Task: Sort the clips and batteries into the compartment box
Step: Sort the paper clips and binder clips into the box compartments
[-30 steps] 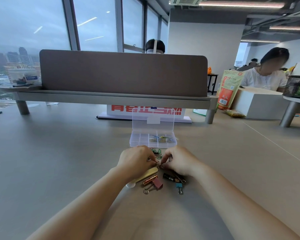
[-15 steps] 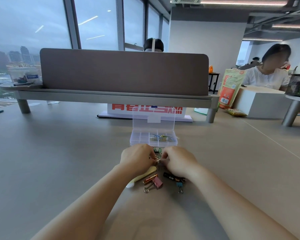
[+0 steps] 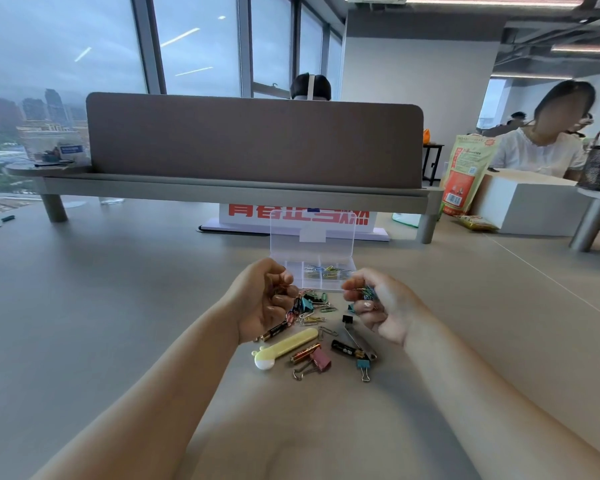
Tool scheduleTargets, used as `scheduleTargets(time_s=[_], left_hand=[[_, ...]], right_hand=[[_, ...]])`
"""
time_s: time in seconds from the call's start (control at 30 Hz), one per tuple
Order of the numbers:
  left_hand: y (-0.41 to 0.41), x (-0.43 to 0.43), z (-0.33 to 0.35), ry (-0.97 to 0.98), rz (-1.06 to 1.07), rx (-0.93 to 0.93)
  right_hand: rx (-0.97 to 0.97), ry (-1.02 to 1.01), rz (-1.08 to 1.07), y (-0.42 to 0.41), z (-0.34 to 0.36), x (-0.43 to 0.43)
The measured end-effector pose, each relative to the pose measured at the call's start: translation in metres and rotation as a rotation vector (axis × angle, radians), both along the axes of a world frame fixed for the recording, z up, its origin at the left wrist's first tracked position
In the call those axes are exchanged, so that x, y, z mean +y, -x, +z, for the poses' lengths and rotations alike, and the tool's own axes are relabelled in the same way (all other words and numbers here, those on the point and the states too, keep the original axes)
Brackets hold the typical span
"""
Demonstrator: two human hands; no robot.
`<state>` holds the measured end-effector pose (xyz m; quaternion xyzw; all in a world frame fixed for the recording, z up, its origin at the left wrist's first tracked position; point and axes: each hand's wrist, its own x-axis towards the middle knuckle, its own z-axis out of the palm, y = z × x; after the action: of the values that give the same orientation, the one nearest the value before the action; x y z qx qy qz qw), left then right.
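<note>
A clear compartment box (image 3: 329, 284) stands open with its lid (image 3: 312, 233) up; coloured paper clips (image 3: 326, 270) lie in its far compartments. In front of it is a heap of paper clips (image 3: 314, 318), binder clips (image 3: 317, 362) and batteries (image 3: 347, 349). My left hand (image 3: 267, 299) is raised beside the box's left corner, fingers curled round a few thin clips. To the right of the box, my right hand (image 3: 374, 303) pinches a bunch of coloured paper clips (image 3: 366, 292).
A yellow pen-shaped case (image 3: 284, 348) lies left of the heap. A desk divider on a grey shelf (image 3: 253, 192) stands behind the box, with a red-lettered sign (image 3: 298, 216) under it. A person sits at the far right by an orange bag (image 3: 465, 174).
Both hands have lifted off the heap with paper clips in their fingers and moved apart, toward the box. The clips and batteries beneath them are now uncovered.
</note>
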<state>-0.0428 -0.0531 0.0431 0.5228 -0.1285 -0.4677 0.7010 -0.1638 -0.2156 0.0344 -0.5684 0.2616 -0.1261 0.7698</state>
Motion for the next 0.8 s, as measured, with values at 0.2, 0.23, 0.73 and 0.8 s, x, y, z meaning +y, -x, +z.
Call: scheduleTargets(time_s=[0.2, 0.23, 0.73, 0.8], left_hand=[[-0.005, 0.002, -0.002, 0.034, 0.023, 0.031], [-0.004, 0.002, -0.001, 0.003, 0.032, -0.056], [0.003, -0.007, -0.011, -0.435, 0.157, -0.978], [0.002, -0.007, -0.011, -0.444, 0.156, -0.939]], right_hand=[[0.052, 0.33, -0.043, -0.005, -0.005, 0.001], [0.039, 0.362, -0.063, -0.004, -0.004, 0.001], [0.43, 1.293, 0.072, -0.013, -0.018, 0.017], [0.416, 1.3, 0.086, -0.015, -0.017, 0.021]])
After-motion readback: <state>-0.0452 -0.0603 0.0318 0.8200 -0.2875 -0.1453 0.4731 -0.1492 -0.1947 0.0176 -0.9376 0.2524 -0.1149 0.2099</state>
